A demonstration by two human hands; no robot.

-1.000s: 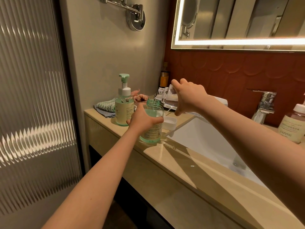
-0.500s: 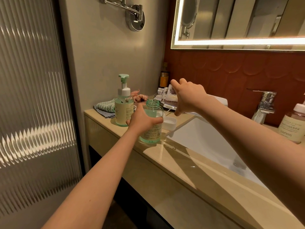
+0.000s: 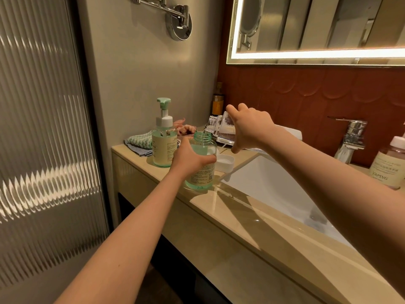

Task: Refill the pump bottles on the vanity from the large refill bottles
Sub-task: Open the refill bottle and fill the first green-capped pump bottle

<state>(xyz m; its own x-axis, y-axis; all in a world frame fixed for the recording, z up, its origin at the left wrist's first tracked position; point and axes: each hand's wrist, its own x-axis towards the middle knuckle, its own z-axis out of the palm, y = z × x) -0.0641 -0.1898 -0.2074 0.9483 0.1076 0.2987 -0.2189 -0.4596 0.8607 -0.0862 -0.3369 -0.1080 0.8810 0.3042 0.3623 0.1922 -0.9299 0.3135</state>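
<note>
The left hand grasps the open bottle standing on the counter. At its one o'clock, the right hand clutches a tilted refill bottle. A pump bottle stands at ten o'clock.

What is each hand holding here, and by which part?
Left hand grips the open green bottle around its upper body, below the neck. Right hand holds a tipped clear refill container by its base end.

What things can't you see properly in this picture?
- Head view: the clear refill bottle is mostly hidden by the right hand, so its fill level is unknown.
- Head view: the label print on the open green bottle, held by the left hand, is too small to read.
- Head view: the pink bottle is cut by the right edge.
</note>
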